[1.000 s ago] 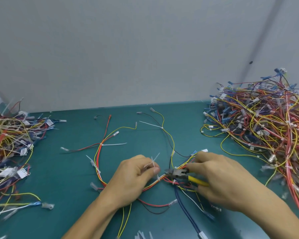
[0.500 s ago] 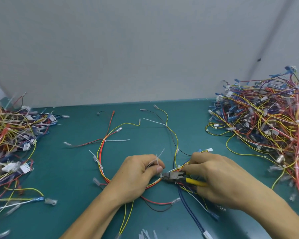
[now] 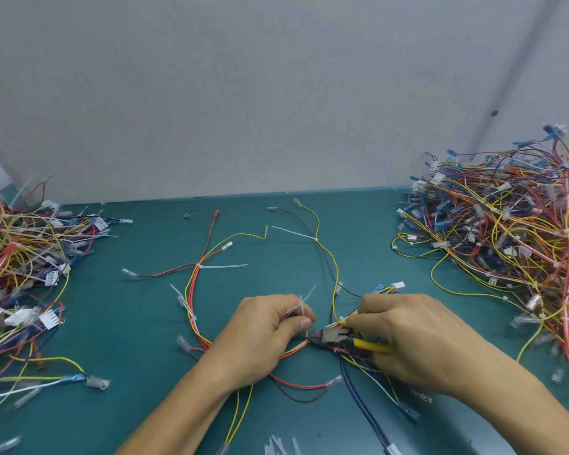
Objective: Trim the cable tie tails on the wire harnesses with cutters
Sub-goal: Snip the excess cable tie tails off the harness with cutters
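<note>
One wire harness (image 3: 193, 292) of red, yellow and black wires lies spread in a loop on the green table (image 3: 138, 405). My left hand (image 3: 260, 336) pinches white cable tie tails (image 3: 301, 307) that stick up between thumb and fingers. My right hand (image 3: 418, 336) grips yellow-handled cutters (image 3: 334, 336), whose dark jaws point left and touch the base of a tail right beside my left thumb. Uncut white tails stick out from the harness farther back (image 3: 224, 267), (image 3: 291, 232).
A big tangle of harnesses (image 3: 513, 244) fills the right side of the table. Another heap (image 3: 17, 264) covers the left side. Cut tie pieces (image 3: 280, 446) lie at the near edge. A grey wall (image 3: 276, 93) stands right behind the table.
The cutter jaws have crept left until they meet the tie at my left thumb. Both hands stayed nearly in place, and the view shifted slightly.
</note>
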A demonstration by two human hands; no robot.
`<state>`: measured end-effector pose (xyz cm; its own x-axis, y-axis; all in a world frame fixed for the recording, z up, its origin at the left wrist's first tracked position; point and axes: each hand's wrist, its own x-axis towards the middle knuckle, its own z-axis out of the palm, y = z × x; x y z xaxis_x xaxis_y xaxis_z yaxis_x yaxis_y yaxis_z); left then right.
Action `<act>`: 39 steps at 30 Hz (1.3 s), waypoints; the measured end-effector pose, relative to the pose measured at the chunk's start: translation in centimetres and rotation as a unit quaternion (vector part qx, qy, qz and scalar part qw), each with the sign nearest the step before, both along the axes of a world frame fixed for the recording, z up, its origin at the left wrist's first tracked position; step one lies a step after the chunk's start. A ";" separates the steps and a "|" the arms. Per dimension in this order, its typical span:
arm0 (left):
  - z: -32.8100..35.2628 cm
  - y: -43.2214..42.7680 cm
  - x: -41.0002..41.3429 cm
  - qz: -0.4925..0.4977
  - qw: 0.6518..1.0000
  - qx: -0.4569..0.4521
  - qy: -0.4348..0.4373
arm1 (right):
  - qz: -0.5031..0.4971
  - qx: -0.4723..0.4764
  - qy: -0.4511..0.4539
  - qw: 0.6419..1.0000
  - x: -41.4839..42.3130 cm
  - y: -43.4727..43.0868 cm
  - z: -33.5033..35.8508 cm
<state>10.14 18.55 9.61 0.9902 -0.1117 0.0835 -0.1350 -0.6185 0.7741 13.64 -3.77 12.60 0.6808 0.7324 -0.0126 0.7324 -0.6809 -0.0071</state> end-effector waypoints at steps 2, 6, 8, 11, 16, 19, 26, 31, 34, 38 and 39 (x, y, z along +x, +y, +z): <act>0.1 0.0 0.0 -0.002 1.000 0.003 -0.004 | -0.001 -0.005 -0.008 1.000 0.0 0.0 -0.1; 0.1 -0.1 0.0 -0.005 1.000 0.009 -0.013 | -0.003 -0.012 -0.015 1.000 -0.1 0.1 -0.2; 0.1 -0.1 0.0 -0.002 1.000 0.010 -0.015 | -0.006 -0.017 -0.014 1.000 -0.2 0.1 -0.2; 0.1 -0.2 0.0 0.000 1.000 0.009 -0.019 | -0.005 -0.013 -0.010 1.000 -0.3 0.2 -0.1; 0.2 0.0 -0.1 0.024 0.996 -0.088 0.006 | -0.019 0.008 0.009 1.000 -0.6 0.1 0.1; 1.3 0.7 0.1 0.100 0.953 -0.286 0.016 | -0.045 0.057 0.057 0.996 -0.9 -0.8 1.4; 4.0 4.2 -0.9 0.164 0.931 -0.324 0.026 | -0.071 0.123 0.059 0.988 -2.7 -0.3 4.9; 2.4 4.4 -1.6 0.181 0.967 -0.170 0.063 | -0.024 0.059 0.094 0.994 -3.4 3.1 5.7; 2.2 5.0 -1.8 0.154 0.986 0.007 0.061 | -0.009 0.024 0.083 0.996 -3.4 4.4 5.0; 2.1 4.8 -1.7 0.084 0.981 0.149 0.087 | -0.039 -0.013 0.097 0.994 -3.8 4.8 3.5; 2.0 4.6 -1.6 0.065 0.981 0.153 0.097 | -0.050 -0.014 0.104 0.993 -3.9 4.8 3.2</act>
<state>8.52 23.17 11.66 0.9916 0.0270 -0.1264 0.0930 -0.8282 0.5527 9.76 1.06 15.77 0.7303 0.6591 -0.1797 0.6461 -0.7518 -0.1318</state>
